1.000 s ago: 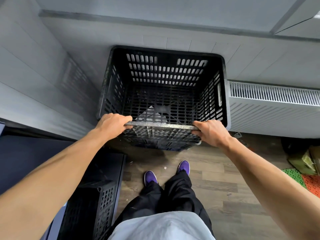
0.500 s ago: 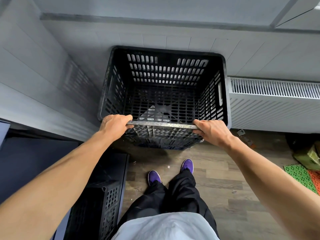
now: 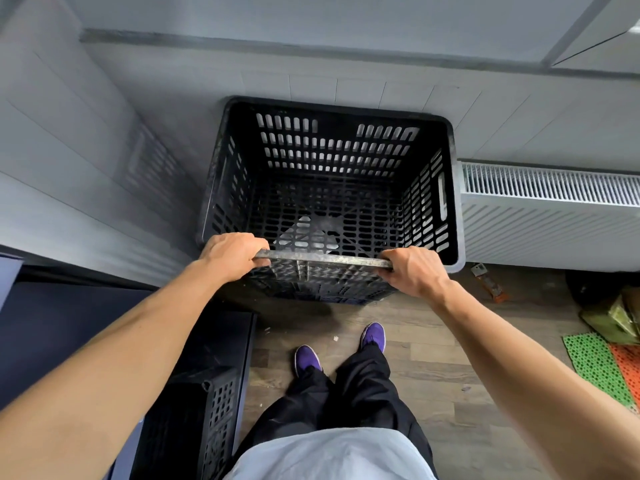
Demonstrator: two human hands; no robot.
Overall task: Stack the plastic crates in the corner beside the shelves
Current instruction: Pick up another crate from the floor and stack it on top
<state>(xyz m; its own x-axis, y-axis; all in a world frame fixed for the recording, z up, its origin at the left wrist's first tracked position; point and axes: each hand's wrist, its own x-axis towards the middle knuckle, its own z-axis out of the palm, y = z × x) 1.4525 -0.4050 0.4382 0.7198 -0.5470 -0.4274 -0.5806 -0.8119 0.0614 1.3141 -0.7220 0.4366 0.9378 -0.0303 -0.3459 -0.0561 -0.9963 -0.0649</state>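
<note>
Black crate (image 3: 332,188) sits in the corner, against the wall beside a radiator (image 3: 547,216), left grip (image 3: 232,252) and right grip (image 3: 414,271) both clamped on its near rim; squaring it flush before letting go should keep the stack steady.

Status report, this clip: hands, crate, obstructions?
Gripping near rim of black crate: left hand, right hand. Crate upright in wall corner, beside radiator. Second crate lower left, clear of it.

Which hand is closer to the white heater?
Right. The right hand grips the crate at the rim corner beside the heater; the left hand grips the rim's other end, farther away.
</note>
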